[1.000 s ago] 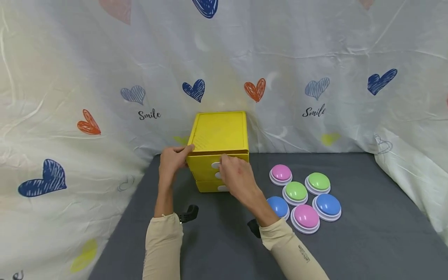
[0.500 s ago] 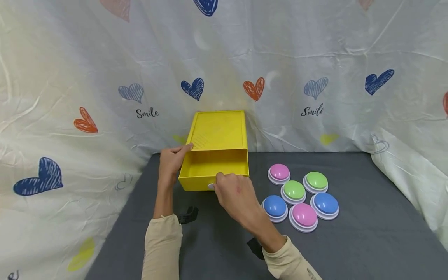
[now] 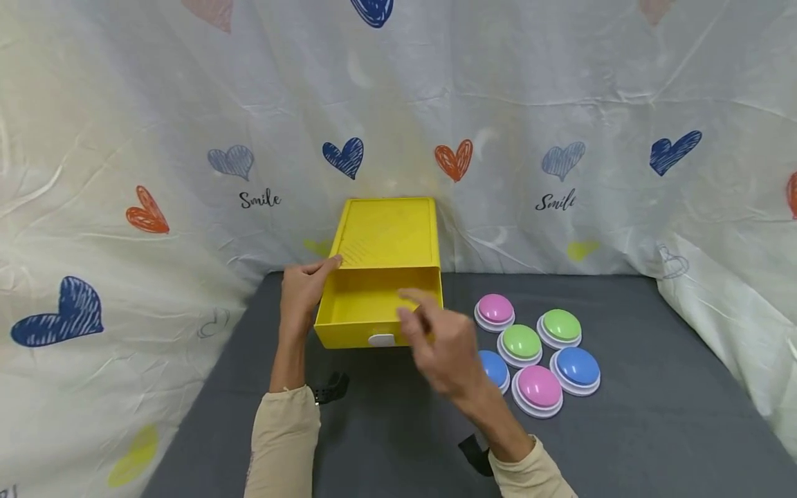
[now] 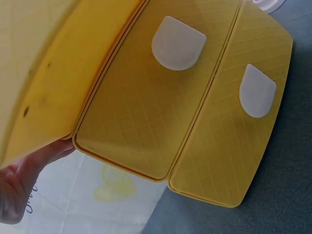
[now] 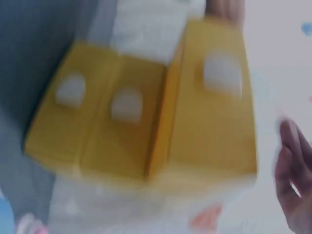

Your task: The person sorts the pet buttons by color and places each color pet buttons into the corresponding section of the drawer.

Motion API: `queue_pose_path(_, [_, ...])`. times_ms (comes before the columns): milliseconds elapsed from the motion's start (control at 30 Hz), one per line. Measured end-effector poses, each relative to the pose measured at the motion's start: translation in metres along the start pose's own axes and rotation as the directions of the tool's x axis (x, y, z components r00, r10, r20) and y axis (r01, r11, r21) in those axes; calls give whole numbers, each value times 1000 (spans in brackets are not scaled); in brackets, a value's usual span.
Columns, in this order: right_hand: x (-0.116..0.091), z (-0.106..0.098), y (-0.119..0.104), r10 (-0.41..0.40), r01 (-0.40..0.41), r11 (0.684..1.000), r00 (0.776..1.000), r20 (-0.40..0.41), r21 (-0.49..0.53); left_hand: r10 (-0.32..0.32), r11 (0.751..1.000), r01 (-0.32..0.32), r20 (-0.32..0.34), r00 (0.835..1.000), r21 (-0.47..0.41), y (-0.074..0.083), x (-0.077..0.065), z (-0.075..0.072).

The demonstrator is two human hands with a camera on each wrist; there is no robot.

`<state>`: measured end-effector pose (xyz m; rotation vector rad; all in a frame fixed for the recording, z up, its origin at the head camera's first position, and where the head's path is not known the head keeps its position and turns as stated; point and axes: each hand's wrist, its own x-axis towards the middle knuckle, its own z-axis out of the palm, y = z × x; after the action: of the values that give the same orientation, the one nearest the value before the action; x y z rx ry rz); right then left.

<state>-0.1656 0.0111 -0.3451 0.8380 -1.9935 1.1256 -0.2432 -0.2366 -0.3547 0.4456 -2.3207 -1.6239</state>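
A small yellow drawer cabinet (image 3: 387, 232) stands against the patterned backdrop. Its top drawer (image 3: 345, 335) is pulled out, with bare yellow floor showing inside and a white pull tab (image 3: 381, 340) on the front. My left hand (image 3: 300, 297) grips the cabinet's front left top corner, thumb on top. Just off the drawer's right front corner, my right hand (image 3: 450, 351) hovers with loosely bent fingers and nothing in them. The left wrist view shows the middle drawer (image 4: 136, 112) and bottom drawer (image 4: 219, 141) closed, each with a white tab. The right wrist view is blurred.
Several domed push buttons on white bases lie to the right: pink (image 3: 496, 308), green (image 3: 521, 342), blue (image 3: 578, 366) among them. My right forearm passes close to a blue button (image 3: 495, 368). The white backdrop (image 3: 510, 207) with hearts rises behind the dark grey table (image 3: 623, 449).
The top drawer has been drawn out toward me by my right hand at its tab. That hand has since let go and moved right. My left hand stays on the cabinet corner.
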Motion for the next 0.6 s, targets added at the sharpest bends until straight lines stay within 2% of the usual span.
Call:
queue_pose_path(67, [12,-17,23,37,-29,999,984,-176,44,0,1000,1,20,1000,-12,3,1,2])
queue_pose_path(100, [19,-26,37,72,-67,997,969,-235,29,0,1000,0,26,1000,-15,4,2,3])
queue_pose_path(133, [25,-35,52,123,-128,992,959,-256,-2,8,1000,-7,32,999,-18,5,2,3])
queue_pose_path(167, [30,-42,67,174,-193,980,953,-247,-56,11,1000,-10,32,999,-20,6,2,3])
queue_pose_path(200, [34,-47,82,228,-257,958,953,-202,-129,15,1000,-15,29,999,-20,6,2,3])
queue_pose_path(267, [38,-53,112,346,-339,896,938,-28,-286,22,1000,-22,19,1000,-19,6,2,1])
queue_pose_path(300, [37,-53,126,400,-346,866,913,84,-360,24,1000,-24,8,1000,-10,5,2,0])
queue_pose_path(333, [35,-52,139,459,-347,838,866,199,-422,27,1000,-27,4,1000,-6,4,1,-1])
queue_pose_path(367, [32,-50,150,510,-334,815,802,312,-474,30,1000,-30,0,1000,-7,3,0,-1])
queue_pose_path(433, [23,-44,170,582,-292,785,650,489,-547,33,999,-33,0,999,-9,0,-1,-2])
queue_pose_path(500, [13,-37,184,632,-262,760,509,585,-594,26,1000,-26,1,1000,-4,-2,-2,-1])
queue_pose_path(533, [8,-35,189,657,-252,744,447,607,-619,22,1000,-22,4,1000,-3,-3,-2,-1])
queue_pose_path(567, [4,-33,193,672,-243,733,404,621,-635,22,1000,-22,5,1000,-3,-3,-2,0])
queue_pose_path(600, [0,-31,196,688,-241,719,372,623,-651,22,1000,-22,6,1000,-2,-3,-2,0])
